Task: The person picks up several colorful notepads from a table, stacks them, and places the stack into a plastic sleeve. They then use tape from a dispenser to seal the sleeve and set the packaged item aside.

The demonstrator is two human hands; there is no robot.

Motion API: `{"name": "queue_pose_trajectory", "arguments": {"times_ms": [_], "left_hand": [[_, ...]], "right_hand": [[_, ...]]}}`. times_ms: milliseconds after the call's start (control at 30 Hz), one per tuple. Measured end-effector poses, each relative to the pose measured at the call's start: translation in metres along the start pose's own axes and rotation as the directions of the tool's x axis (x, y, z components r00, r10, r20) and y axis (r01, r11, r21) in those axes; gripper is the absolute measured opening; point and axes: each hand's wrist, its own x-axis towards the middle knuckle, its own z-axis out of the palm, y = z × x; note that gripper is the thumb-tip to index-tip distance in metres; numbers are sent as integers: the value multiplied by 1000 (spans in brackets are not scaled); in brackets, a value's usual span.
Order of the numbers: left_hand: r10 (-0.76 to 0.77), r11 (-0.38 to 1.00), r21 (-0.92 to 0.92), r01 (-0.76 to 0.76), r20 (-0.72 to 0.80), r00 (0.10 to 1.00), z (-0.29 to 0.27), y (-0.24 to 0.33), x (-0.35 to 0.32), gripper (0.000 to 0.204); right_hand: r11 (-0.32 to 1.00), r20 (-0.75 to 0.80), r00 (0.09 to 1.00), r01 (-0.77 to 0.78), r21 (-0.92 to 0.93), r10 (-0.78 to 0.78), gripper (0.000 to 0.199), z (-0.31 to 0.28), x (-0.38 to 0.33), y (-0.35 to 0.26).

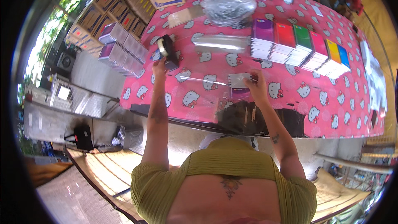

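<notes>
My left hand (159,67) reaches to the near end of a black tape dispenser (170,54) that carries a roll of tape. Its fingers are closed there, and what they pinch is too small to make out. A small spiral notebook (239,86), with a white upper part and a purple lower part, lies in front of me. My right hand (258,84) has its bent fingers closed on the notebook's right side. Clear plastic film (199,81) lies flat on the table, left of the notebook and around it.
Rows of colored notebooks (286,43) are stacked at the right. A clear sheet stack (222,43) and a bundled plastic bag (228,4) lie beyond. More spiral notebooks (122,52) stand at the left, before cardboard boxes (99,14). The pink tablecloth (323,114) is torn along the near edge.
</notes>
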Motion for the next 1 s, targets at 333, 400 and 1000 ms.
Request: {"name": "queue_pose_trajectory", "arguments": {"times_ms": [333,400,1000], "left_hand": [[119,908,-408,-96,33,992,3,-52,-20,16],[424,889,227,-399,-76,902,7,-51,-25,17],[392,59,763,-644,575,718,9,39,-76,25]], "right_hand": [[995,22,997,-69,69,67,35,-3,-2,7],[998,2,999,-49,50,49,34,-5,-1,7],[999,-92,996,-6,46,10,37,-1,-5,9]]}}
